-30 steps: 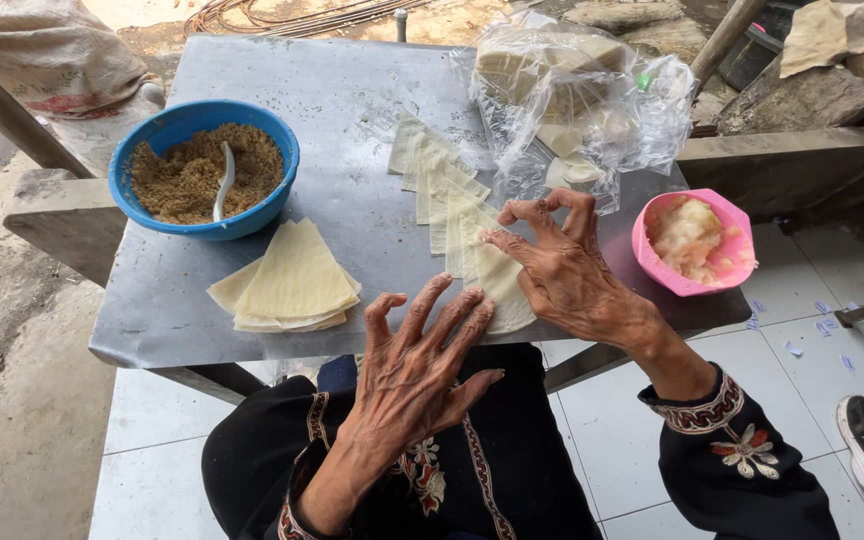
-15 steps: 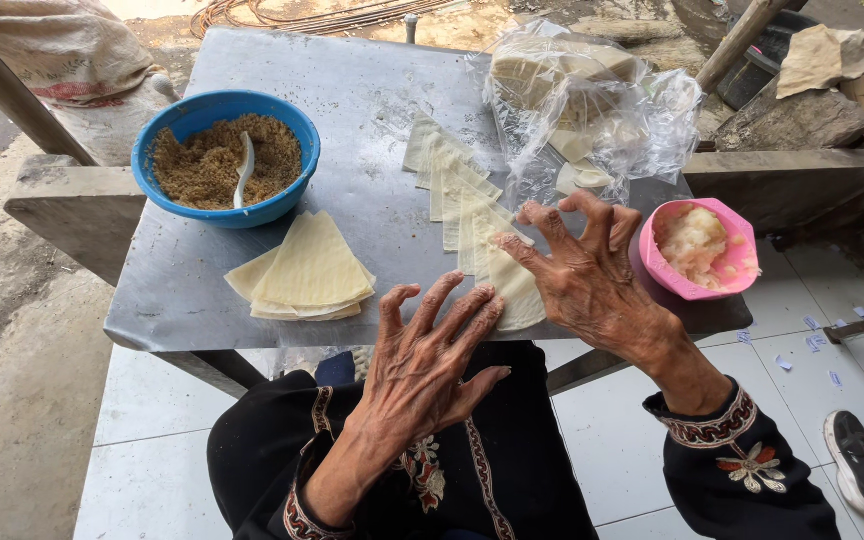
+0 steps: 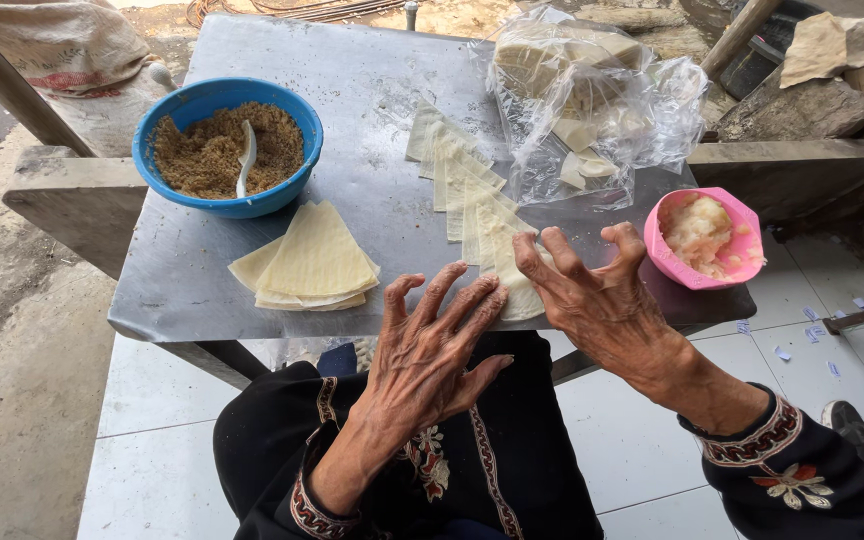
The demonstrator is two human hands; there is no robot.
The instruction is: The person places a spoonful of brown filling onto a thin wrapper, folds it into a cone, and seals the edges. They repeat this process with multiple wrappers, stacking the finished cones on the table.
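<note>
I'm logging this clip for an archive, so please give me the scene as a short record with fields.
Surface: grey metal table
Left hand: open, fingers spread, at the near table edge, fingertips at the nearest wrapper
Right hand: open, fingers curled over the near end of the row of wrappers
Stack: pale triangular wrappers, left of the hands
Blue bowl: brown crumbly filling with a white spoon
Pink bowl: pale mash, right of the right hand
Plastic bag: clear, more wrappers inside
</note>
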